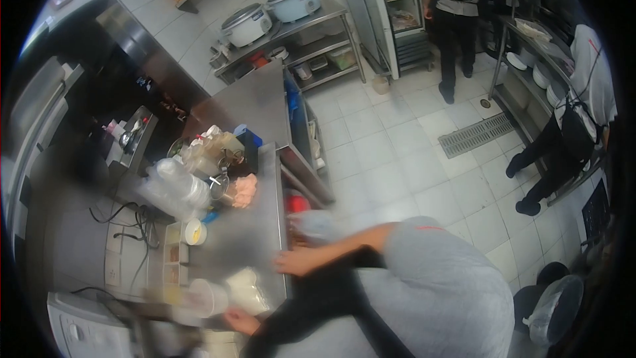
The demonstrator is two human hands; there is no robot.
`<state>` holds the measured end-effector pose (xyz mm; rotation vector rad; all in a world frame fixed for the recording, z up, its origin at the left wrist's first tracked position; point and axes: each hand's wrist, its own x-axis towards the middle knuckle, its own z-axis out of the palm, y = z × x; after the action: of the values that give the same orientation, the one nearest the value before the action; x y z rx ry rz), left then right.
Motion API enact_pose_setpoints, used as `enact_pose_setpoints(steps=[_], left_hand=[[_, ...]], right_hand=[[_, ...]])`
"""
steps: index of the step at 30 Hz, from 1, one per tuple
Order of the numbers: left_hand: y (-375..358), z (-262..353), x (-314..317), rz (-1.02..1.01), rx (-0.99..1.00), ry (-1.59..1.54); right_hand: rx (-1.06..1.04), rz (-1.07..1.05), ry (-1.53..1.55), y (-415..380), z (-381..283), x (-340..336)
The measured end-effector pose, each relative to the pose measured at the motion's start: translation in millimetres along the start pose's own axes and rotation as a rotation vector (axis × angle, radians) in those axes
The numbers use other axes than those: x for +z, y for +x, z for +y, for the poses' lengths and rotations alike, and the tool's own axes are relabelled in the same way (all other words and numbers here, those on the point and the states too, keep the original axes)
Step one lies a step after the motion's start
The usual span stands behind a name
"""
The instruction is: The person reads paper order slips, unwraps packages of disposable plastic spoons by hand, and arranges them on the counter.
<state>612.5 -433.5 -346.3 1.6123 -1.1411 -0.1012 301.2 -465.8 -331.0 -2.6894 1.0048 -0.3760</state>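
My left hand (242, 321) is low at the counter, its fingers closed at the side of a white tub (207, 297) smeared by motion. A clear bag of pale contents (248, 291) lies just beyond that hand. At the front edge of the steel counter (255, 238) is my right hand (296, 262), its fingers bent at the edge and blurred; I cannot tell whether they grip anything. Close by, under the counter's edge, are a clear plastic item (315, 224) and a red object (298, 203).
White compartments (173, 252) and a small bowl with yellow contents (195, 232) line the counter's back. Plastic bags (175, 189) and a pinkish cloth (245, 190) sit farther along. Two rice cookers (246, 24) stand on a shelf. Two people (457, 20) (583, 106) stand across the tiled floor.
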Motion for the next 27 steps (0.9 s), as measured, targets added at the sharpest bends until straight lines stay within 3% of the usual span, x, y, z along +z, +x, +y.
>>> enact_pose_setpoints(steps=[2,7,8,14,17,21,24,27], left_hand=[[3.3,-15.3,-0.4,-0.067,0.017,-0.052],[-5.5,5.5,-9.7,-0.159,0.222,0.311],[-4.6,9.3,-13.3,-0.200,0.115,0.277],[-27.9,34.0,-67.8,-0.020,-0.050,0.306],[-44.9,44.6,-97.9,0.018,0.098,0.399],[-80.6,73.5,-100.1,0.020,0.115,0.402],[-96.3,95.7,-78.2,0.007,0.093,0.391],[-94.2,102.1,-65.6,-0.051,0.132,0.477]], right_hand=[[-0.028,0.015,0.014,2.4,2.5,1.4],[0.039,-0.137,0.015,9.4,-5.5,-20.9],[-0.005,-0.129,-0.013,10.9,-0.1,-10.2],[-0.006,-0.277,-0.126,32.4,-27.7,-72.2],[-0.073,-0.382,-0.078,58.4,-42.2,-81.6],[-0.353,-0.200,0.116,95.4,-60.6,-53.3],[-0.590,0.062,0.212,114.4,-86.3,-30.9],[-0.580,-0.016,0.109,112.8,-91.5,-12.2]])
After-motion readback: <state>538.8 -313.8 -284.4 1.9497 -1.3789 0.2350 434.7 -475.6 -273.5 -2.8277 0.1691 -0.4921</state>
